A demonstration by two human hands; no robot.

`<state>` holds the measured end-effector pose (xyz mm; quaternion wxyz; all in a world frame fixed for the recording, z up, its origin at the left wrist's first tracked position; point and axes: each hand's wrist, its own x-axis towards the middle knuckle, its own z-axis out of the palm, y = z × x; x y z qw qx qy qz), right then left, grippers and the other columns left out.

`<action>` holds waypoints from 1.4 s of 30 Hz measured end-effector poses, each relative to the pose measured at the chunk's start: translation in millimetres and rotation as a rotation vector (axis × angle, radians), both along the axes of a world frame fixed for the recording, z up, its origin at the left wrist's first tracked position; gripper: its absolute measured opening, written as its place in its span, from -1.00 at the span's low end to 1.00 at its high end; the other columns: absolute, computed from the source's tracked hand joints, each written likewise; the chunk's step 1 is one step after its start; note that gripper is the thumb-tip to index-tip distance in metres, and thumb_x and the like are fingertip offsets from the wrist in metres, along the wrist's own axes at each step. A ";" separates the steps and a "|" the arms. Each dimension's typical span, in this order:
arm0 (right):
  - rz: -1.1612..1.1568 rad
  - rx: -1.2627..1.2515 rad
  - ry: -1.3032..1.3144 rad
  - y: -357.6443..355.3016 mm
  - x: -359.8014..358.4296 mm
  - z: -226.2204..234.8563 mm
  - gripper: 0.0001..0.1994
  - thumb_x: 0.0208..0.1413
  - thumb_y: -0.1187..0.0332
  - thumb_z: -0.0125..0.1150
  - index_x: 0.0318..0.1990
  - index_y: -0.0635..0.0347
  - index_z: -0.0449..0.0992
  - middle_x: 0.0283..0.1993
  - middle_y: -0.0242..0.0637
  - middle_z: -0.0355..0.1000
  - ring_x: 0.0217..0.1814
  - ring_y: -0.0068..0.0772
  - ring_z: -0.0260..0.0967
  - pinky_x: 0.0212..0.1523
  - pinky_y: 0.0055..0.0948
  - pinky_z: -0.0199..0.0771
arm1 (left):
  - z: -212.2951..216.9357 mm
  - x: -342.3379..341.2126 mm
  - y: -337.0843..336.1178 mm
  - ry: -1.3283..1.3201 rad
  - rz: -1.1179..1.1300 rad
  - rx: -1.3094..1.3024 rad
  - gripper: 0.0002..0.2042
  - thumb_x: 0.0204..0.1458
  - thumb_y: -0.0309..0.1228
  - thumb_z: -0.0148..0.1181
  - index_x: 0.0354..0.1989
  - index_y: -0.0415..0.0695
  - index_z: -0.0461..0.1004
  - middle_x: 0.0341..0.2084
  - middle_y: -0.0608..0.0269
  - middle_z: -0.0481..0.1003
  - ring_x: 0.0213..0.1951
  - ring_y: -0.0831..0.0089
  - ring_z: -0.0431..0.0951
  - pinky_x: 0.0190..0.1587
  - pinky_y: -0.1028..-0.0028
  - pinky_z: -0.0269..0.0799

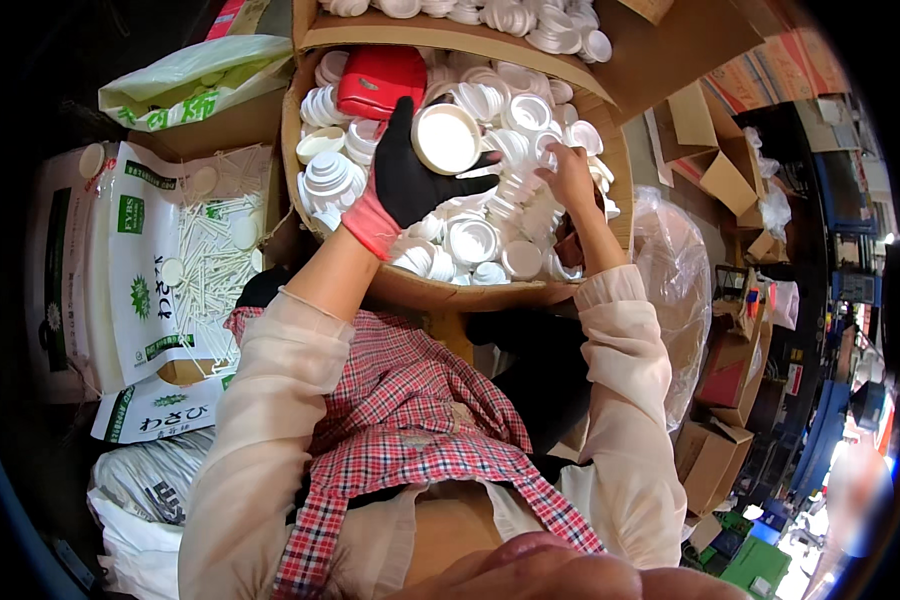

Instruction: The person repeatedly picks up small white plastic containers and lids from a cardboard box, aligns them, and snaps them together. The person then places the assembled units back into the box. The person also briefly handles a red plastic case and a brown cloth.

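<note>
My left hand (415, 185), in a black glove with a pink cuff, holds a round white plastic lid (446, 139) between thumb and fingers, its hollow side facing up. To its right, my bare right hand (572, 178) has bent fingers closed at the edge of another white lid (543, 148). Both hands are over a cardboard box (440, 292) heaped with white round lids (473, 240), some stacked inside one another. A red zip pouch (381, 82) lies on the heap beyond my left hand.
At the left, a carton lined with a printed white sack (135, 270) holds thin white sticks (210, 265) and a few round lids. A plastic bag (195, 85) stands behind it. More lids (555, 30) lie beyond the box. Clear plastic (670, 300) and cardboard boxes (710, 465) are at the right.
</note>
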<state>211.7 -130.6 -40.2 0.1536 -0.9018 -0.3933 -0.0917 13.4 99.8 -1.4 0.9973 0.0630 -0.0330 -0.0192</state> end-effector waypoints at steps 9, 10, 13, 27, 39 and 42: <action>0.360 0.266 0.388 3.0 -75.5 103.7 -0.85 -0.04 0.57 0.17 -0.28 0.18 0.55 0.13 -0.22 0.29 0.29 -0.20 0.12 0.20 -0.34 0.17 | 32.9 -17.0 -13.1 -0.213 0.316 0.796 -0.40 0.04 -0.17 0.24 0.18 -0.26 0.24 0.02 0.11 0.48 0.09 0.31 0.45 0.17 0.29 0.29; 0.457 0.494 0.738 3.2 -80.2 105.3 -0.81 0.01 0.59 0.10 -0.21 0.21 0.54 0.23 -0.15 0.21 0.31 -0.27 0.12 0.21 -0.37 0.17 | 37.6 -17.9 -16.5 -0.161 0.208 0.598 -0.42 0.00 -0.22 0.29 0.15 -0.25 0.28 -0.03 0.17 0.52 0.05 0.37 0.49 0.14 0.36 0.32; 0.277 0.992 1.338 12.9 -105.0 98.9 -0.71 0.17 0.47 0.12 0.05 0.12 0.41 0.17 -0.28 0.31 0.18 -0.40 0.26 0.09 -0.42 0.37 | 18.2 -10.4 -21.6 -0.257 0.806 1.848 -0.38 -0.13 -0.21 0.41 0.10 -0.23 0.35 -0.08 0.18 0.55 -0.06 0.35 0.55 0.08 0.42 0.37; 0.234 0.874 1.501 -10.2 -114.5 86.8 -0.27 0.00 0.52 0.30 0.34 0.16 0.07 0.24 -0.19 0.19 0.06 -0.29 0.37 -0.21 -0.34 0.62 | 21.3 -14.4 -45.3 -0.199 0.887 1.937 -0.40 -0.14 -0.05 0.39 0.01 -0.20 0.45 -0.13 0.24 0.57 -0.09 0.32 0.56 0.18 0.37 0.26; 0.441 0.630 0.650 -8.8 -121.4 96.1 -0.31 -0.15 0.56 0.36 0.22 0.12 0.26 0.21 -0.29 0.19 0.04 -0.45 0.36 -0.06 -0.50 0.47 | 37.8 -20.4 -41.7 -0.331 0.907 2.097 -0.39 -0.15 -0.15 0.40 0.07 -0.22 0.41 0.10 0.21 0.44 0.03 0.38 0.49 0.16 0.41 0.27; 0.318 0.711 0.643 -8.4 -122.2 99.3 -0.35 -0.16 0.55 0.36 0.17 0.17 0.29 0.07 -0.28 0.30 -0.03 -0.47 0.39 -0.14 -0.51 0.49 | 37.1 -22.2 -43.0 -0.313 0.775 1.853 -0.46 0.02 -0.20 0.26 0.14 -0.23 0.34 0.12 0.21 0.41 0.07 0.39 0.46 0.18 0.40 0.25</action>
